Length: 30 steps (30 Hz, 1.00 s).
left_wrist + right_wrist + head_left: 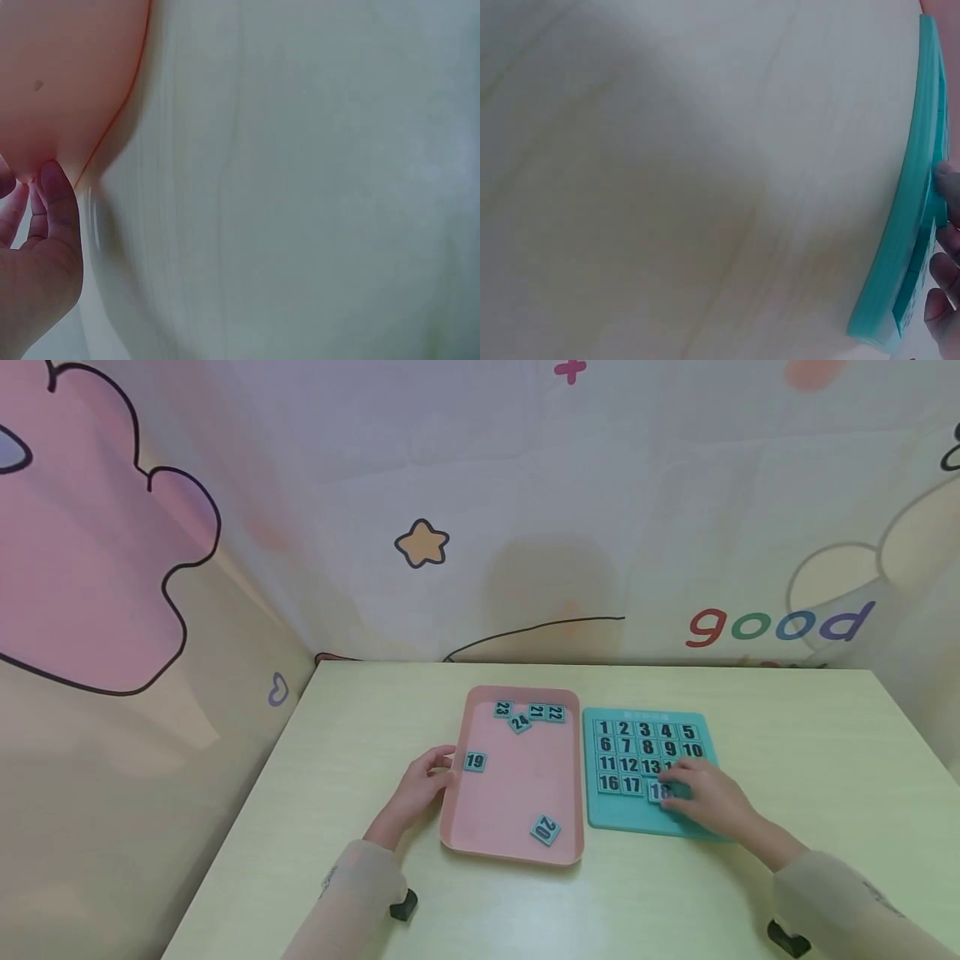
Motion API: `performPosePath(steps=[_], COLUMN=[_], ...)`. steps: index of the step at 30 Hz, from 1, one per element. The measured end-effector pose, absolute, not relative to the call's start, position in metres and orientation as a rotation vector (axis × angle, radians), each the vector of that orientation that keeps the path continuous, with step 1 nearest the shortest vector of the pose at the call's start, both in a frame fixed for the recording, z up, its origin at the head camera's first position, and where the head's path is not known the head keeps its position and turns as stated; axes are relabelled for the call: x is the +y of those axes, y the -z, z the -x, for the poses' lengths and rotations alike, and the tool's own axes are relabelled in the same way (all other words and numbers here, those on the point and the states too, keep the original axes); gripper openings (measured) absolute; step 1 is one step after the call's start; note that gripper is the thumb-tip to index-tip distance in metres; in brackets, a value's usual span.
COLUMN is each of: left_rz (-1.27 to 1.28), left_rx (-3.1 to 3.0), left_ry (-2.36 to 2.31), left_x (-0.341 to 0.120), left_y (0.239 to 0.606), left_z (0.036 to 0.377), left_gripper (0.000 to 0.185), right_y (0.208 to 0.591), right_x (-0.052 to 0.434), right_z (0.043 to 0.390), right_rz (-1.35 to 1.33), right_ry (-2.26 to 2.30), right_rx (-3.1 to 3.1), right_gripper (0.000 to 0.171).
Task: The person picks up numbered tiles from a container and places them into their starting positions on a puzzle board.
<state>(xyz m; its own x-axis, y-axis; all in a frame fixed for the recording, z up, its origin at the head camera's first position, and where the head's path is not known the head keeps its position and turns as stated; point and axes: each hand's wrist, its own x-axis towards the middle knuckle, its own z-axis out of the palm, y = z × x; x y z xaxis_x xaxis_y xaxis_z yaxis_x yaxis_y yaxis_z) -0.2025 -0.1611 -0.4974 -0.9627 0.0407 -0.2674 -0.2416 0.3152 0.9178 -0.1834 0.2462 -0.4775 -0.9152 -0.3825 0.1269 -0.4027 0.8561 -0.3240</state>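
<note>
My right hand (pixel 708 797) is over the turquoise number board (pixel 622 814), pinching the number 18 tile (pixel 657 791) between thumb and fingers. That tile sits slightly askew, just right of the 17 tile (pixel 632 785) in the fourth row. Rows above it hold tiles from 1 up, partly covered by my fingers. At the left rim of the pink tray (pixel 502 843), my left hand (pixel 416 789) grips the edge; the left wrist view shows thumb and fingers meeting at the rim. Within the tray lie the 19 tile (pixel 475 762) and the 20 tile (pixel 545 830).
Several more tiles rest at the tray's far end, among them the 24 tile (pixel 519 722) and the 22 tile (pixel 556 713). Tray and board stand side by side on a pale wooden table (pixel 360 710). A printed cloth (pixel 510 485) hangs behind the table.
</note>
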Motion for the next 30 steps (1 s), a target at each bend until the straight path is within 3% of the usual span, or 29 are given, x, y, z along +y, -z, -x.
performPosePath(steps=[18, 30], left_rz=[0.194, 0.158], left_rx=[2.359, 2.357], left_ry=[-1.692, -1.698], left_x=[-0.161, -0.160], left_y=[0.499, 0.486], left_z=[0.203, 0.197], left_gripper=[0.040, 0.041], right_y=[0.490, 0.469], right_x=[0.243, 0.217], right_z=[0.190, 0.199], right_rz=[-0.616, -0.722], right_ry=[-0.525, -0.525], right_rx=[-2.972, -2.966], right_gripper=[0.030, 0.034])
